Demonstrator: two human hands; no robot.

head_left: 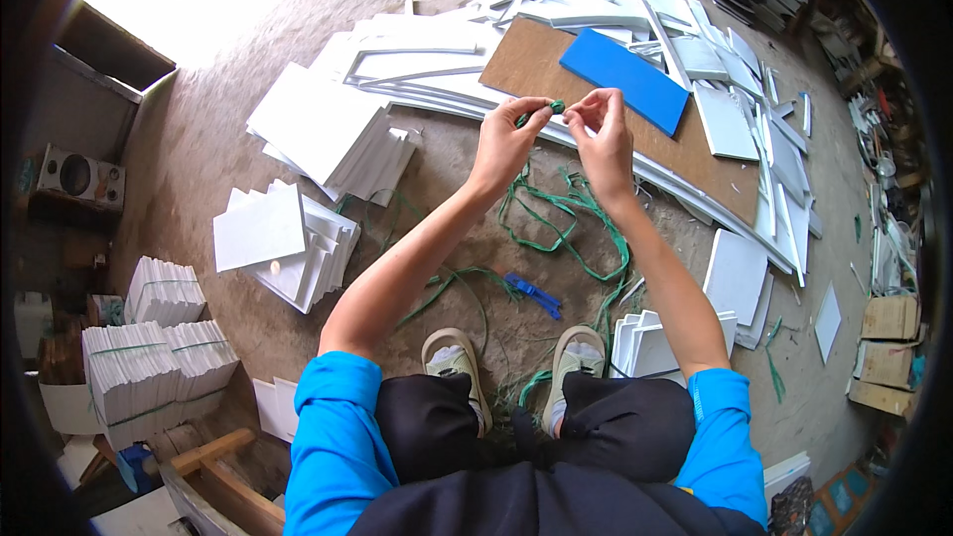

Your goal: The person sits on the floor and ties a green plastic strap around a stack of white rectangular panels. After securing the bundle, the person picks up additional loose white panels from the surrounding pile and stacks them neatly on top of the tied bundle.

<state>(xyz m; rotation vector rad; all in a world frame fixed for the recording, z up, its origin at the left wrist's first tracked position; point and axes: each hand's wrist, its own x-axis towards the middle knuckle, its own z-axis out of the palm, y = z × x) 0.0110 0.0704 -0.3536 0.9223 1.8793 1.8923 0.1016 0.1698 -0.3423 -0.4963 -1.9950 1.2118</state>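
Both forearms reach up the middle, with the hands close together in front of the brown board. My left hand (506, 147) is closed around a small knotted bunch of green plastic twine (557, 107). Beside it, my right hand (606, 147) pinches at the same bunch with thumb and fingertips; the strand between them is too thin to follow. Below the hands, a loose tangle of green twine (556, 238) lies on the floor. A blue hand tool (534, 295), its kind unclear, rests near my feet.
Ahead lie a brown board (526, 55), a blue panel (635, 84) on it and a heap of white panels (417, 45). White stacks (288, 243) stand at left, some tied with twine (129, 367). More white panels (650, 347) lean beside my right foot.
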